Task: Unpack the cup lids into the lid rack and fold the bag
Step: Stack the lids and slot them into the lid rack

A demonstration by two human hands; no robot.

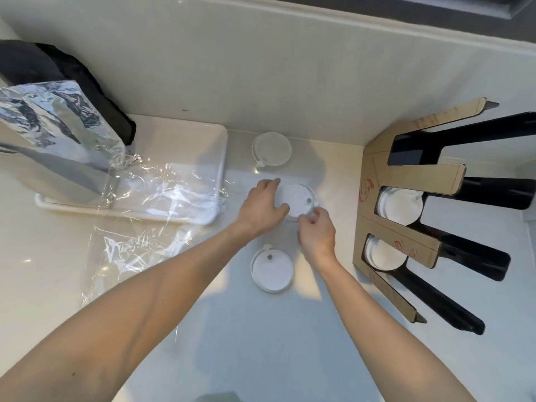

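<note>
Fingers (277, 182) of the left hand (262, 206) are curved around the left edge of a white stack of lids (295, 198), and the thumb presses on its near side. On the other side, the right hand (317, 230) pinches the near right edge of the same stack with its fingertips close together, just under the small tab of the top lid. So both hands hold this stack, which is on the pale counter (261, 343), about in the middle of the view. One single lid (272, 271) lies flat on the counter just in front of the hands, and another lid (271, 149) lies behind them, near the wall. To the right stands the lid rack (406, 175), made of brown cardboard with black slots; two of its slots already contain white lids (401, 206), and the far slot looks dark inside. To the left, the clear plastic bag (150, 216) lies crumpled and open, partly on the counter and partly over a white tray (203, 140). On the tray's far left end stands a shiny silver pouch (55, 117), with something black behind it.
</note>
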